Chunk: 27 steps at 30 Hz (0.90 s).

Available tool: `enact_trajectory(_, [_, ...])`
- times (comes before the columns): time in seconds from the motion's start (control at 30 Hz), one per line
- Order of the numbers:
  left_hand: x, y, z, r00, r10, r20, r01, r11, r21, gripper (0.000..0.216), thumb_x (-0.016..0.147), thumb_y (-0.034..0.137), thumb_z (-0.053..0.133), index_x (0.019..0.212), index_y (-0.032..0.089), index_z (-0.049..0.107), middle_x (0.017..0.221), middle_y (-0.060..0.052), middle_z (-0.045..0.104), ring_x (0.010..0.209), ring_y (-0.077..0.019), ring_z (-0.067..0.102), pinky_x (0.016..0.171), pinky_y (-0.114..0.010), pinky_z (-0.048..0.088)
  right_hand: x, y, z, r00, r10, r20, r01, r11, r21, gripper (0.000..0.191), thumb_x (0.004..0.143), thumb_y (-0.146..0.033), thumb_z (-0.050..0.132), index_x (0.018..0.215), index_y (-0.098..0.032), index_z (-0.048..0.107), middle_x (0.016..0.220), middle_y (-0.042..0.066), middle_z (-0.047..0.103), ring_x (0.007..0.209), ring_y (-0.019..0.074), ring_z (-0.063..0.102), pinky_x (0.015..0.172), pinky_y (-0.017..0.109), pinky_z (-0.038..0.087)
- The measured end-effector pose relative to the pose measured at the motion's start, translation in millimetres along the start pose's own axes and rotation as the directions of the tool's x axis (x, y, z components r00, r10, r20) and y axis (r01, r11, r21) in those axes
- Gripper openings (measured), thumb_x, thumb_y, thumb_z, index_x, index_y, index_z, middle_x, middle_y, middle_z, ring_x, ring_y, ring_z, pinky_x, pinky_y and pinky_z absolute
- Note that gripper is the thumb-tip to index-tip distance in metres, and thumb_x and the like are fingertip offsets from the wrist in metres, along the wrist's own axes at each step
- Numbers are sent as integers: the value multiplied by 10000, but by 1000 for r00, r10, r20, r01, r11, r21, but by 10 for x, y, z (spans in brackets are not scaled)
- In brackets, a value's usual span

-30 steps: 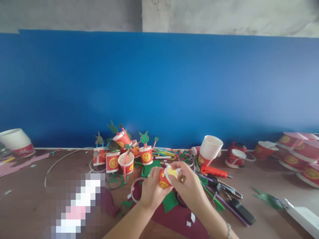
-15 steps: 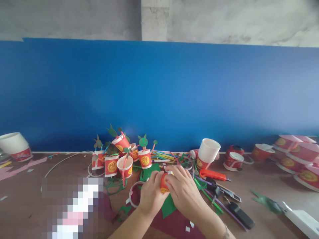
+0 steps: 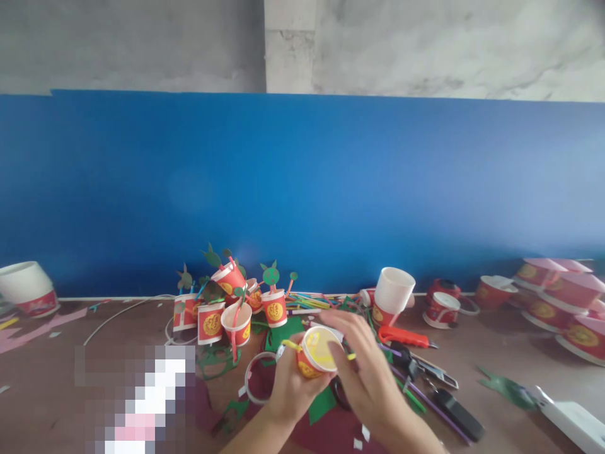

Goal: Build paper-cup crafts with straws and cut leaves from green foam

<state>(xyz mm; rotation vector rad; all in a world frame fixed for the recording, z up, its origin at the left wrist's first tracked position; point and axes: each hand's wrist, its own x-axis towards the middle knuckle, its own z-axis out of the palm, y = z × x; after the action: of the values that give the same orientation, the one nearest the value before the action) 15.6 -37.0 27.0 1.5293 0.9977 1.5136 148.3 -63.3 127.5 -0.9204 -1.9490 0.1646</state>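
My left hand (image 3: pixel 295 388) is wrapped round a small red paper cup (image 3: pixel 309 366) with a gold print. The cup is tilted so that its open top faces me, and its inside looks yellowish. Pieces of yellow straw (image 3: pixel 292 345) stick out on the left and right sides of the cup. Close by on the right, my right hand (image 3: pixel 366 372) has its fingers stretched and apart, with the thumb at the cup's rim; whether it touches the cup or straw I cannot tell. Green paper (image 3: pixel 322 405) and dark red paper (image 3: pixel 326 432) lie beneath my hands.
Several decorated red cups (image 3: pixel 210 325) with green paper cutouts stand behind on the left. Loose colored straws (image 3: pixel 307 301) lie at the back. To the right are a white cup stack (image 3: pixel 396 290), an orange utility knife (image 3: pixel 404 336), keys (image 3: pixel 413 366), green-tipped scissors (image 3: pixel 510 388) and pink-topped cups (image 3: pixel 583 334).
The cup has tipped so its open top now shows, with yellow straw at its sides. My right hand has come off the cup and its fingers have spread.
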Motion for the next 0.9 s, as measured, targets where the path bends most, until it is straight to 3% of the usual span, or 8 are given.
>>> enact_trajectory(0.1, [-4,-67,9,999,-37,-23,33,987,-157,546,641,304,775,1083,165,487,989,-79,643,885,-226,630,801,-360,518,54,181,-87,975,197,-105,-196,980,21,219,899,-219,425,1068,-229,565,1082,95,602,1049,245,534,882,400,441])
enact_trajectory(0.2, [3,-128,-5,996,-43,-73,28,980,-199,590,638,297,781,1110,167,452,1029,-88,631,924,-230,626,837,-369,505,87,283,-85,959,284,-2,-284,958,44,172,864,-250,482,958,-217,622,1030,84,624,1008,239,558,876,394,456])
enact_trajectory(0.33, [2,-119,-18,1000,-19,20,24,965,-262,613,636,271,788,1132,156,446,1076,-117,616,983,-254,611,877,-394,489,69,268,0,958,271,93,-269,962,-34,139,808,-265,563,834,-233,696,1114,86,596,1075,267,525,912,435,435])
enact_trajectory(0.43, [-11,-51,-7,991,4,134,40,945,-325,605,646,253,783,1141,165,447,1120,-126,598,1028,-272,591,890,-413,483,27,225,84,959,270,87,-257,956,-141,108,755,-271,634,817,-258,723,1171,84,575,1098,300,500,913,487,416])
enact_trajectory(0.57, [-20,0,2,980,17,196,57,929,-365,575,658,270,774,1132,169,464,1117,-122,601,1023,-272,593,884,-415,486,-6,200,161,972,226,57,-209,953,-218,76,731,-212,632,761,-243,694,1171,82,579,1077,302,507,886,507,419])
enact_trajectory(0.73, [6,-68,-23,997,-25,66,39,973,-225,561,658,322,761,1122,170,485,1063,-111,636,971,-270,619,854,-418,505,31,181,79,987,139,85,-123,978,-169,92,811,-176,532,769,-217,603,1162,92,574,1081,271,505,887,465,430])
enact_trajectory(0.9, [9,-56,-29,1000,-6,-8,5,994,-111,527,658,361,742,1111,236,504,1067,-76,641,972,-284,622,824,-452,529,46,188,21,983,138,123,-116,977,-177,71,801,-177,569,771,-223,614,1151,79,575,1068,267,508,885,454,431])
